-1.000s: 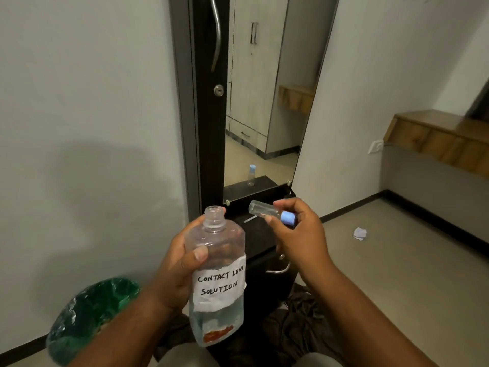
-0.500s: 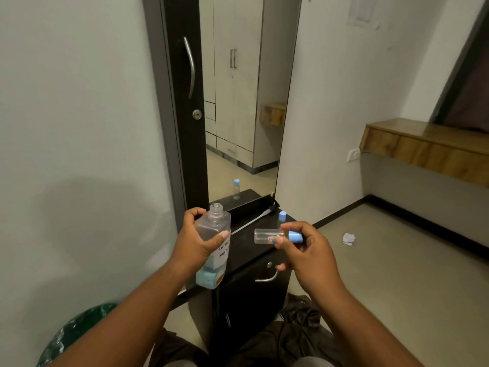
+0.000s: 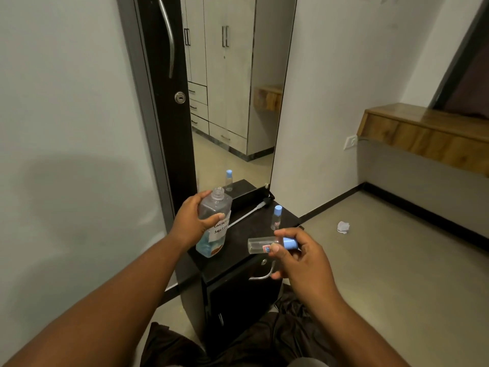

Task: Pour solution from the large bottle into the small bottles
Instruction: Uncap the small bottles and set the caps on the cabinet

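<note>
Your left hand grips the big clear plastic bottle with the handwritten paper label, uncapped and roughly upright at the left edge of the black cabinet top. Your right hand pinches a small clear bottle with a blue cap lying sideways, cap toward your palm. It's just right of the big one, so I'd say it needs uncapping and turning upright first.

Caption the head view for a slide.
Left hand grips the uncapped contact lens solution bottle; right hand holds a blue-capped small bottle sideways.
</note>
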